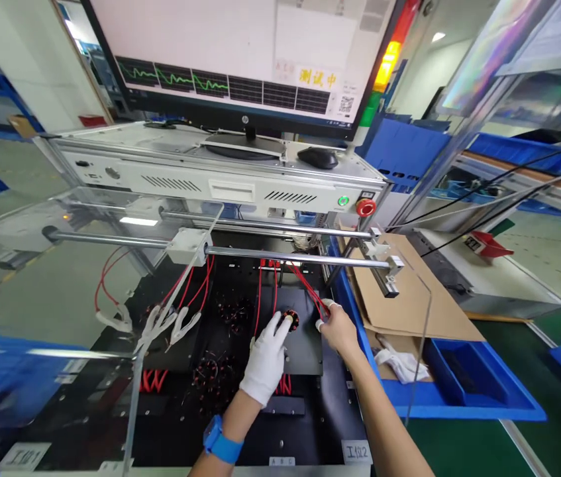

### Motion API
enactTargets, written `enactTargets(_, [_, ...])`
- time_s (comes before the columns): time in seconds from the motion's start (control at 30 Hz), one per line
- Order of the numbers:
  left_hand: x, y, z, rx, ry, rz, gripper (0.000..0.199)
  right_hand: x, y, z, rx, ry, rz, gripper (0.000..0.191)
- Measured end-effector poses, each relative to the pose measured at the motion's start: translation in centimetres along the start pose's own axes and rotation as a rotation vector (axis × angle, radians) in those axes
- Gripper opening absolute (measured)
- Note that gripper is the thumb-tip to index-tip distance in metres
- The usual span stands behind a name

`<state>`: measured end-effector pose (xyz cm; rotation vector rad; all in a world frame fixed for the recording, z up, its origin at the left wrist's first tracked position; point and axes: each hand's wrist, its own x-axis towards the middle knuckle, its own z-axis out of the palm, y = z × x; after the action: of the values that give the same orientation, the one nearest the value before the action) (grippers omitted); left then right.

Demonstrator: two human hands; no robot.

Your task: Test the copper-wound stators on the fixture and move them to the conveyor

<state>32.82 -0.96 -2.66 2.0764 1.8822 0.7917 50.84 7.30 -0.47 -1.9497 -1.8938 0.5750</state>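
My left hand (266,361), in a white glove, reaches over a dark plate (307,354). Its fingertips are closed at the edge of a small round wire-wound stator (291,320) on that plate. Two red leads (259,298) run down behind this hand, where their ends are hidden. My right hand (338,329), with white covers on some fingertips, is closed around a bundle of red test leads (310,288) right of the stator. What is at the ends of those leads is hidden by the fingers. More wound stators (210,374) lie in a dark pile left of my left hand.
White-handled clips (181,328) on red leads hang at the left station. A clear panel edge (136,377) and a metal rail (285,257) cross the bench. Behind stand a monitor (250,40) and a red emergency stop (365,207). Blue trays (489,404) and cardboard (409,291) lie right.
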Motion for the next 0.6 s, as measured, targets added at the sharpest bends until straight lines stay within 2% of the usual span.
enactTargets(0.1, [-0.1, -2.3, -0.6, -0.035, 0.076, 0.138, 0.049, -3.0, 0.0, 1.3, -0.038, -0.013, 0.001, 0.062])
enactTargets(0.17, [0.3, -2.8, -0.8, 0.011, 0.13, 0.201, 0.038, -4.3, 0.3, 2.1, -0.091, -0.005, 0.036, 0.06])
enactTargets(0.27, [1.3, -2.2, -0.7, 0.033, 0.129, 0.278, 0.028, -5.2, 0.4, 1.9, -0.242, -0.063, 0.051, 0.055])
enactTargets(0.37, [1.7, -1.2, -0.5, -0.025, 0.103, 0.293, 0.024, -4.7, 0.0, 0.4, -0.308, -0.125, 0.047, 0.049])
enactTargets(0.43, [1.7, -0.8, -0.5, -0.058, 0.081, 0.31, 0.021, -4.0, -0.6, -0.7, -0.157, -0.128, 0.048, 0.045])
enactTargets(0.5, [1.5, -0.6, -0.4, -0.071, 0.089, 0.335, 0.019, -3.3, -1.3, -1.2, 0.172, -0.154, 0.087, 0.045])
enactTargets(0.6, [1.3, -0.3, -0.2, -0.062, 0.147, 0.366, 0.019, -2.7, -2.3, -1.0, 0.69, -0.224, 0.199, 0.052])
